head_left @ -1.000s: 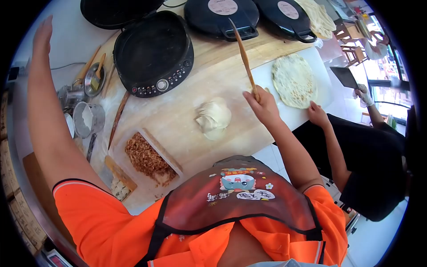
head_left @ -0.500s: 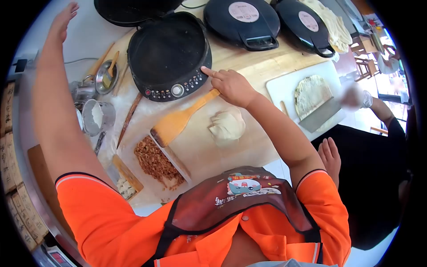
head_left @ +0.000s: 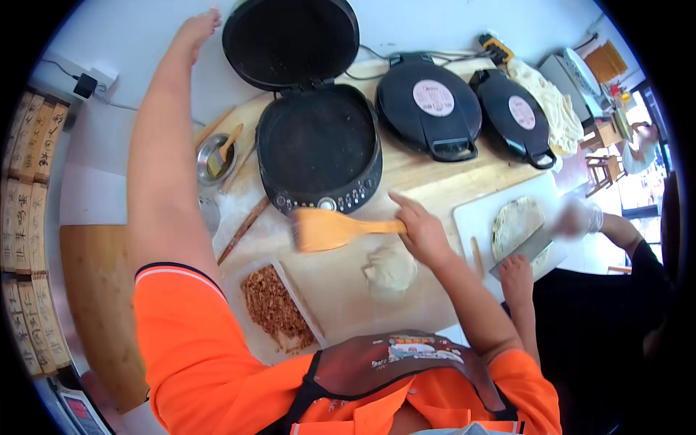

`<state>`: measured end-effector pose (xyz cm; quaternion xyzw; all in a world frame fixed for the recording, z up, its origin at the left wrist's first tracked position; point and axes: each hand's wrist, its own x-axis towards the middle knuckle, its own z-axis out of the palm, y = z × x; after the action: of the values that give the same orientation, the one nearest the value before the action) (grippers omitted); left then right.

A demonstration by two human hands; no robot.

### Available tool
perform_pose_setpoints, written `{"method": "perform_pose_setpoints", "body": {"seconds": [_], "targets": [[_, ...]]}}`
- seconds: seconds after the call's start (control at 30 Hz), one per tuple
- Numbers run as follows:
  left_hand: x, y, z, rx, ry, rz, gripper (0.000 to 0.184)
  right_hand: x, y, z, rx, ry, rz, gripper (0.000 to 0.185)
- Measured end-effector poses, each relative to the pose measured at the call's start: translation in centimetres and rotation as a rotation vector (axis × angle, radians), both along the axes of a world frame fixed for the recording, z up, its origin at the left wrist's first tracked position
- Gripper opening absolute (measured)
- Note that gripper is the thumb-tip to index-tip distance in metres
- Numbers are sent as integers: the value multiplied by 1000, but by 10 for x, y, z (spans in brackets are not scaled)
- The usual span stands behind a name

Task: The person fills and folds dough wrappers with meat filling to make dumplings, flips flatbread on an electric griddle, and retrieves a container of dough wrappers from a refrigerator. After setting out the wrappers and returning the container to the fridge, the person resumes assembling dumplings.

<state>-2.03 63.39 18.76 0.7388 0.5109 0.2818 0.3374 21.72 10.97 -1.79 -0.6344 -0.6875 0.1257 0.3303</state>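
My left hand (head_left: 197, 33) is raised in front of the wall, left of the upright lid (head_left: 291, 40) of an electric griddle. Its fingers look stretched out, with nothing visible in them. My right hand (head_left: 425, 233) grips the handle of a wooden spatula (head_left: 326, 230), index finger extended. The spatula's blurred blade hangs just in front of the griddle's control panel (head_left: 349, 201). Below the griddle's lid its black plate (head_left: 319, 141) is bare. A lump of pale dough (head_left: 390, 272) lies on the table under my right hand. Left of it sits a tray of brown minced filling (head_left: 279, 304).
Two closed griddles (head_left: 429, 109) (head_left: 513, 116) stand to the right. A co-worker's gloved hand (head_left: 576, 219) holds a broad knife (head_left: 533, 246) at a flatbread (head_left: 516, 225) on a white board (head_left: 470, 217). A metal bowl with a brush (head_left: 217, 159) and a rolling pin (head_left: 243, 230) lie left.
My view has tilted upward. My right hand has drawn back from the griddle's control panel, still holding the spatula, which has swung level. The co-worker's bare hand has moved onto the flatbread.
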Motion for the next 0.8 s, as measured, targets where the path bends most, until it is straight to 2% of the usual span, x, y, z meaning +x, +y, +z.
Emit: {"method": "perform_pose_setpoints", "body": {"seconds": [0.03,0.1,0.17,0.2,0.3,0.4,0.5,0.57,0.6,0.7,0.8], "targets": [[0,12,-8,4,-17,-10,61,-3,-14,4,-35,79,-75,9],[3,31,-20,-18,-17,3,62,-10,-41,11,-349,303,-254,9],[8,42,-28,-73,14,49,63,-14,-58,20,-576,582,-369,17],[10,42,-34,-51,-65,58,66,-15,-65,22,-591,608,-382,19],[25,8,-27,-116,9,181,55,-11,-72,27,-607,666,-414,21],[30,9,-41,-145,-108,308,57,-16,-75,30,-568,659,-423,21],[16,-3,-34,-149,-52,153,52,-18,-74,24,-537,580,-396,21],[32,-89,0,-33,77,241,35,-17,-79,17,-528,512,-377,22],[12,-63,-10,-87,-48,28,37,-16,-81,18,-577,548,-385,25],[-10,-50,-9,-41,-75,-349,45,-11,-96,6,-537,500,-431,28],[-33,-109,-20,38,33,-415,41,-10,-111,8,-520,469,-465,29]]}}
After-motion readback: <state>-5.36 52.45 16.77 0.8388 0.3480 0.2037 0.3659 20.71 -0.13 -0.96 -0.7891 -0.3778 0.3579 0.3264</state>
